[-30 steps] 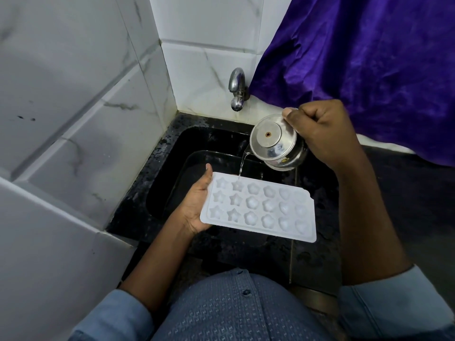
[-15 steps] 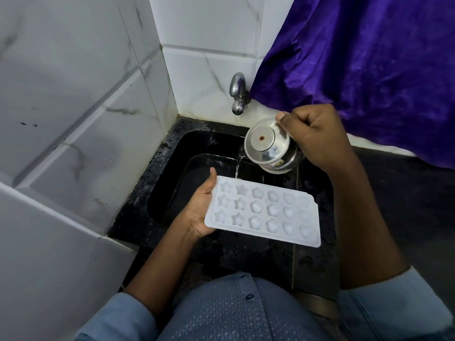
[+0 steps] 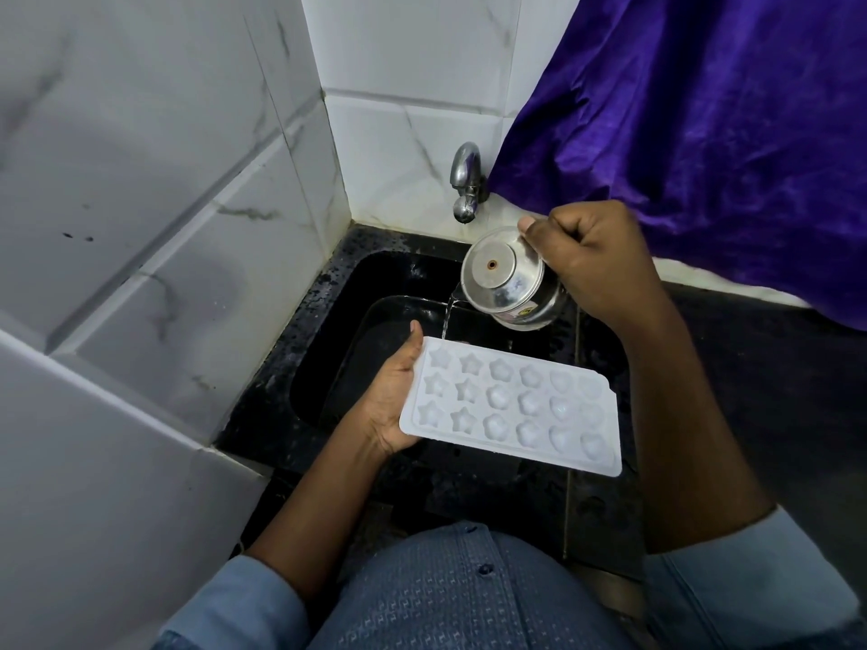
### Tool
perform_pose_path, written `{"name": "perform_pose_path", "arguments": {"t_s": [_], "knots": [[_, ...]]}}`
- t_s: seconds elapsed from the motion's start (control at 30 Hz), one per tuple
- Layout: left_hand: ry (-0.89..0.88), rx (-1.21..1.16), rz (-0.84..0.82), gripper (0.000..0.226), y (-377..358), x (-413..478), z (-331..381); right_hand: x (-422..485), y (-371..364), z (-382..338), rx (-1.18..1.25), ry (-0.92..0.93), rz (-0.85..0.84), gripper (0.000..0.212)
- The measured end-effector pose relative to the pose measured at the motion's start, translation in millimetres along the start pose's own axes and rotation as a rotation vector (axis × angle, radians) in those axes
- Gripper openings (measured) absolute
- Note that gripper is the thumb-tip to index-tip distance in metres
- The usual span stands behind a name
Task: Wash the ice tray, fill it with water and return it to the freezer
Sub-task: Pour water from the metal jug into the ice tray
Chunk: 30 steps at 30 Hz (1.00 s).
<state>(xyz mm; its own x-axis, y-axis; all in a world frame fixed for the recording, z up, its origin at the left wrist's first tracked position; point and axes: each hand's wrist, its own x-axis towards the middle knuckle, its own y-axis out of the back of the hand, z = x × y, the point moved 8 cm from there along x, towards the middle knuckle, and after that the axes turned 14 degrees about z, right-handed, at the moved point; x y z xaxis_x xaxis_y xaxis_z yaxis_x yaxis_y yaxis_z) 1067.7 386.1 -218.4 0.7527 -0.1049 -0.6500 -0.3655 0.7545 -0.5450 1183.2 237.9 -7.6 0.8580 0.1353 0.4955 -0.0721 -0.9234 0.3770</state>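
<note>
A white ice tray (image 3: 511,408) with star, round and heart moulds is held flat over the black sink (image 3: 328,349). My left hand (image 3: 391,401) grips its left short edge, thumb on top. My right hand (image 3: 586,260) holds a small steel pot (image 3: 509,279), tipped over to the left with its base facing me. A thin stream of water (image 3: 445,319) runs from the pot's rim onto the tray's far left corner. The moulds look wet or partly filled.
A steel tap (image 3: 465,183) juts from the white tiled wall above the sink's back edge. Purple cloth (image 3: 703,133) hangs at the right over a dark counter (image 3: 774,368). Tiled walls close in the left side. The sink surround is wet.
The pot and my right hand have shifted slightly left, so the stream now lands nearer the tray's far left corner. The tray stays in my left hand.
</note>
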Motion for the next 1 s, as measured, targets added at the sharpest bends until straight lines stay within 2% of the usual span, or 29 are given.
{"name": "perform_pose_path", "arguments": {"t_s": [1.0], "knots": [[-0.038,-0.072,-0.003,0.091,-3,11,4,-24,1,-16,-0.047,0.044,-0.007,0.057]]}}
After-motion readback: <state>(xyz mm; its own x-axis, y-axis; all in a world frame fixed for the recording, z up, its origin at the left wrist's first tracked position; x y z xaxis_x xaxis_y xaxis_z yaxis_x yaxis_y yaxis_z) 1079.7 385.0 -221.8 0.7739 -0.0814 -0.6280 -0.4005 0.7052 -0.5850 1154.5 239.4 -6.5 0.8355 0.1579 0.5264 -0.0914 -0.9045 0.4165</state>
